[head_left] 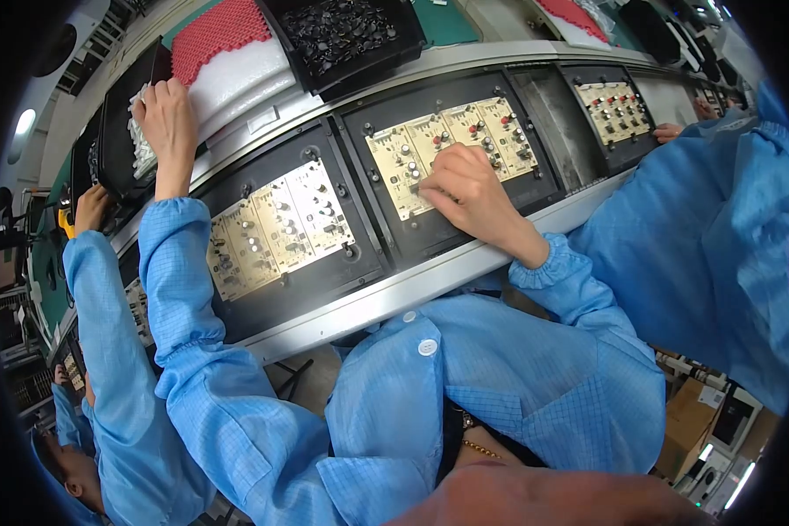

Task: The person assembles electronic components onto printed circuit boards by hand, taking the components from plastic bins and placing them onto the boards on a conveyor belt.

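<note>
My left hand point(168, 123) reaches over a black bin point(114, 131) at the upper left, which holds small white parts point(142, 149). Its fingers are curled down and drawn together at these parts; what they grip, if anything, is hidden. Over the middle circuit board panel point(390, 149), my right hand point(469, 195) is bent with thumb and forefinger pinched close to the board's surface. Whatever lies in that pinch is too small to make out. The tan panel bears red, black and pale components and sits in a black carrier point(535, 167).
A second panel point(276, 223) lies in a carrier to the left, a third point(614, 110) to the right. Behind the metal rail point(351, 302) stand a black bin of dark parts point(346, 79) and red foam point(219, 37). Co-workers' hands point(91, 209) and blue sleeves point(675, 228) flank me.
</note>
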Tool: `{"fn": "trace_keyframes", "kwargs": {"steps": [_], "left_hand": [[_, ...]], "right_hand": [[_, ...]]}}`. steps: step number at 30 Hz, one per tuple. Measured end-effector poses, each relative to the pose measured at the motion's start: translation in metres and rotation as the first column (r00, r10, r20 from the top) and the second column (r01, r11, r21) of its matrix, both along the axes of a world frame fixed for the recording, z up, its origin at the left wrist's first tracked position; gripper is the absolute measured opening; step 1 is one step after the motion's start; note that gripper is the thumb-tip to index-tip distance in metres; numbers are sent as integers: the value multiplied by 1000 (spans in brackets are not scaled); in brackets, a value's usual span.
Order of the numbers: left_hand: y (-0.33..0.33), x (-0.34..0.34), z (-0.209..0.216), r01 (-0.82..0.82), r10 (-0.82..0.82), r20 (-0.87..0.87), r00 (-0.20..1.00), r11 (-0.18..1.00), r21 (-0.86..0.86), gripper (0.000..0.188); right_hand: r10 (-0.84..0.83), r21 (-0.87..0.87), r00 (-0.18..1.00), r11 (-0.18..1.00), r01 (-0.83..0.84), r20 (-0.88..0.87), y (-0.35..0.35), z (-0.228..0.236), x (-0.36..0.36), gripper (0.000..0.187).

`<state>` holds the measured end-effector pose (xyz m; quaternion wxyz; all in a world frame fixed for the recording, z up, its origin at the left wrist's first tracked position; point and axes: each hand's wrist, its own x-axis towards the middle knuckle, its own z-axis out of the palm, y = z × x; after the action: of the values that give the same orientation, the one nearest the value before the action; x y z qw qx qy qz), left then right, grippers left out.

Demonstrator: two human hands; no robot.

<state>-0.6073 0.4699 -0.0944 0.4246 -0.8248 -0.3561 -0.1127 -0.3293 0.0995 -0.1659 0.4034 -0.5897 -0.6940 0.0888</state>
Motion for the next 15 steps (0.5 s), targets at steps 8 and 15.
{"fn": "trace_keyframes", "kwargs": {"steps": [8,15], "left_hand": [[-68,3,-4,321,-244,366,898,933,-165,7],[-153,24,-8,651,-164,715,680,585,-485,14]], "right_hand": [[65,-7,995,998,-65,82,2,7,-1,9],[29,-56,977,998,-17,210,2,12,-7,7]]}}
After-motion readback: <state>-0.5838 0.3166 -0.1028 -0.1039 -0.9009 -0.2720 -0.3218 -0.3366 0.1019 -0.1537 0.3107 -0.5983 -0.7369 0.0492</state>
